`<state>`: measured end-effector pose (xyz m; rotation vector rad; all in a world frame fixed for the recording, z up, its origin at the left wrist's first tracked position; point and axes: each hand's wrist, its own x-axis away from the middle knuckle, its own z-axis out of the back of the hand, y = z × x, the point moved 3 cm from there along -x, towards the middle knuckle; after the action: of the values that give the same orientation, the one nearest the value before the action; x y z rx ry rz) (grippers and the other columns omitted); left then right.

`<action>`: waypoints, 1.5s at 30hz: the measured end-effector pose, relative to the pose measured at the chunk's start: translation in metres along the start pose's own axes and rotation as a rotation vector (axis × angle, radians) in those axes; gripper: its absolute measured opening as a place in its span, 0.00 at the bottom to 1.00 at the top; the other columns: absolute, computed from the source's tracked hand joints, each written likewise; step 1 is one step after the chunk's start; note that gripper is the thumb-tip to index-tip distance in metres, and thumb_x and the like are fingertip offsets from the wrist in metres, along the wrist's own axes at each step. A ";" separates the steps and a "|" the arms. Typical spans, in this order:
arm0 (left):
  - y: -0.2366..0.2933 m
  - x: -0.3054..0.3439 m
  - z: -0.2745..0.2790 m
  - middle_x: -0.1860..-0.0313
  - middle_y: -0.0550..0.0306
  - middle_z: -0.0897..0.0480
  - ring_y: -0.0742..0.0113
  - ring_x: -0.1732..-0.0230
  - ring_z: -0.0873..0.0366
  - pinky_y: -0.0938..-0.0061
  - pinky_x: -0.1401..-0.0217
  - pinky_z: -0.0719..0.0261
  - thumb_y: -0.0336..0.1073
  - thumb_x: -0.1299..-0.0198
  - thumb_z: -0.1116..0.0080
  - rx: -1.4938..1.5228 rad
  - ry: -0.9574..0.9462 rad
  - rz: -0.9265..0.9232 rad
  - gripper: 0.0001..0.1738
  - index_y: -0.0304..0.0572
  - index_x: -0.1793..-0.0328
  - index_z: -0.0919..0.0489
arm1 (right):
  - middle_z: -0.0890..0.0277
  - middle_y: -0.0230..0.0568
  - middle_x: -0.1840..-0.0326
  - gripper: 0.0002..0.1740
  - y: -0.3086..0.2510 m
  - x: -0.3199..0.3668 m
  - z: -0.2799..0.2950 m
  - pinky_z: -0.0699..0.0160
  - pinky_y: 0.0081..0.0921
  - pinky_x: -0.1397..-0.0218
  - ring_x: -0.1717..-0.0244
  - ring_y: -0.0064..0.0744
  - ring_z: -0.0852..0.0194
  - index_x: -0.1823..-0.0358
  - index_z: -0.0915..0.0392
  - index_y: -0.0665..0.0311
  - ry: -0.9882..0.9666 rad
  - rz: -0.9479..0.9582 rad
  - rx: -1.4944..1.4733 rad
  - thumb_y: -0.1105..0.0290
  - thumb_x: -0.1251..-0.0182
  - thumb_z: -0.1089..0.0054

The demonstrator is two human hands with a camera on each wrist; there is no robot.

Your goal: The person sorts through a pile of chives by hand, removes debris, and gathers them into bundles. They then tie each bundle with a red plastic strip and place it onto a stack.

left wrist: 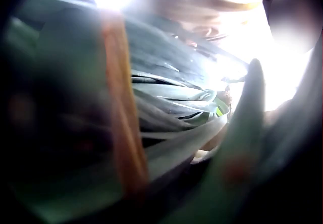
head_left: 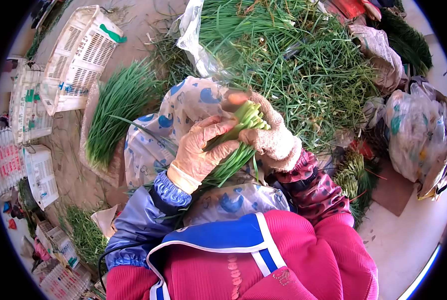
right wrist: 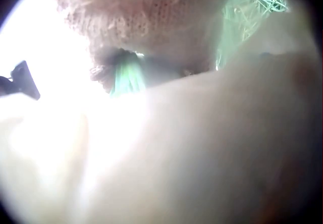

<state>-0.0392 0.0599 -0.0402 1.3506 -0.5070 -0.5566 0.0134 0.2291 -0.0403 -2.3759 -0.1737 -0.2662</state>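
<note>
In the head view the left hand (head_left: 197, 150), in a thin pale glove, grips a bundle of green stalks (head_left: 234, 161) over the lap. The right hand (head_left: 273, 135), in a fuzzy knitted glove, is curled round the pale cut end of the same bundle, its fingers close to the left fingertips. Long leaves (left wrist: 171, 95) fill much of the left wrist view, with an orange-brown strip (left wrist: 123, 108) across them. The right wrist view is blurred and washed out; the knitted glove (right wrist: 146, 17) shows above a bit of green (right wrist: 129, 77).
A large heap of loose green stalks (head_left: 313, 75) lies ahead. Left are a leafy bundle (head_left: 118, 110) and white plastic crates (head_left: 78, 60). To the right sit a filled plastic bag (head_left: 416, 135) and more bundles (head_left: 351, 175). A patterned plastic sheet (head_left: 148, 145) covers the lap.
</note>
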 end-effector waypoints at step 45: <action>0.001 -0.033 -0.033 0.32 0.47 0.28 0.46 0.34 0.30 0.45 0.38 0.23 0.63 0.41 0.38 1.686 -0.400 0.706 0.47 0.49 0.22 0.41 | 0.32 0.33 0.69 0.13 -0.042 0.012 -0.065 0.28 0.37 0.56 0.64 0.35 0.29 0.67 0.24 0.57 -0.499 1.261 1.971 0.64 0.56 0.45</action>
<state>-0.0433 0.1062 -0.0449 2.3840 -1.9449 0.4014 0.0076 0.2156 0.0367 -0.2342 0.5803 0.7750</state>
